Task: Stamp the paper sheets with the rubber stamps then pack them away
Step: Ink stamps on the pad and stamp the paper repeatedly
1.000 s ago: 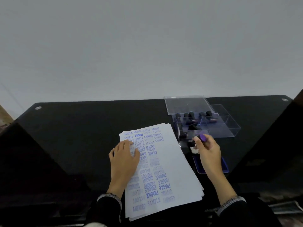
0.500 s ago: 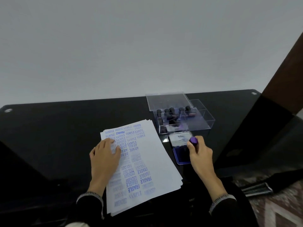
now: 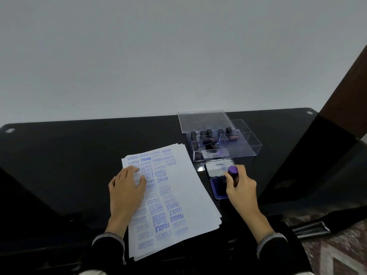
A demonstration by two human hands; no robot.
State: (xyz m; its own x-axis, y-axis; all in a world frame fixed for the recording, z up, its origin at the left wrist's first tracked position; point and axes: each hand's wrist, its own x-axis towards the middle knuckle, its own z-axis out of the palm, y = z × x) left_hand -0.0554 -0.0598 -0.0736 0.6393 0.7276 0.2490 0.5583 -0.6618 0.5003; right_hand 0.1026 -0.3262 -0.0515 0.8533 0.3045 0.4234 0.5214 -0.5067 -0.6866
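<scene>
A stack of white paper sheets (image 3: pixel 184 187), its top sheet covered in blue stamped words, lies on the black glass table (image 3: pixel 79 151). My left hand (image 3: pixel 127 187) rests flat on the sheets' upper left part. My right hand (image 3: pixel 241 185) grips a rubber stamp with a purple knob (image 3: pixel 232 171), pressing it down on the blue ink pad (image 3: pixel 217 187), whose lid (image 3: pixel 217 167) stands open behind. A clear plastic box (image 3: pixel 244 143) beyond the pad holds several dark stamps (image 3: pixel 206 133).
The box's clear lid (image 3: pixel 204 121) lies behind it near the white wall. A dark brown panel (image 3: pixel 345 92) rises at the right. Past the table's right edge, patterned floor (image 3: pixel 337 253) shows.
My right hand has carried the stamp from near the box down onto the ink pad. The view has shifted, so everything sits further left. My left hand stays on the sheets.
</scene>
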